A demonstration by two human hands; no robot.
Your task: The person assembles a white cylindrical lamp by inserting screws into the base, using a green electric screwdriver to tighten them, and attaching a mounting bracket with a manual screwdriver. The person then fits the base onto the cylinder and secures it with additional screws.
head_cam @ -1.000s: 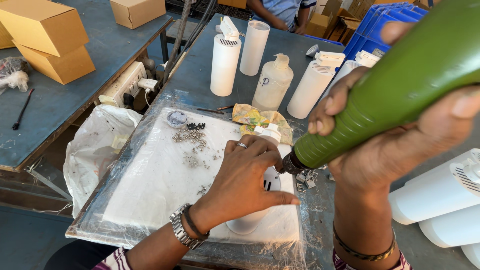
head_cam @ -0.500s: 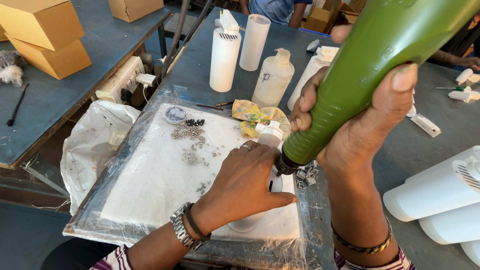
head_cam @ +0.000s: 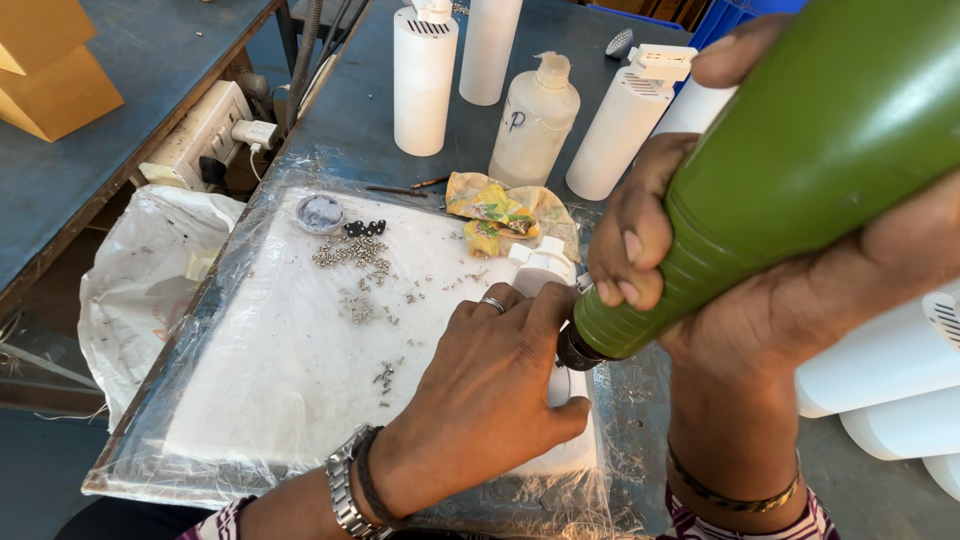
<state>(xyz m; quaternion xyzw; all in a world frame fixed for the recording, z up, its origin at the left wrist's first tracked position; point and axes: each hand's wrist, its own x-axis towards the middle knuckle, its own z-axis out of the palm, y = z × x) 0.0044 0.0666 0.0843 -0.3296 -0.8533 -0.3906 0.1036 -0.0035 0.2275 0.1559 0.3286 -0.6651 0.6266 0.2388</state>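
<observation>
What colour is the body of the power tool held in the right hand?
Green: the smooth cylindrical tool body, gripped by the right hand, shows clearly in the head view.

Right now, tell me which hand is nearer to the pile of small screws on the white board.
Left. The left hand rests on the white board, just right of the screws. The right hand is raised farther right, gripping the green power tool.

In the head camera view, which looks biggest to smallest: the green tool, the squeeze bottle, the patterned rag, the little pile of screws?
1. Green tool, though it is nearest the camera.
2. Squeeze bottle.
3. Patterned rag, close to the bottle; unsure.
4. Pile of screws.
</observation>
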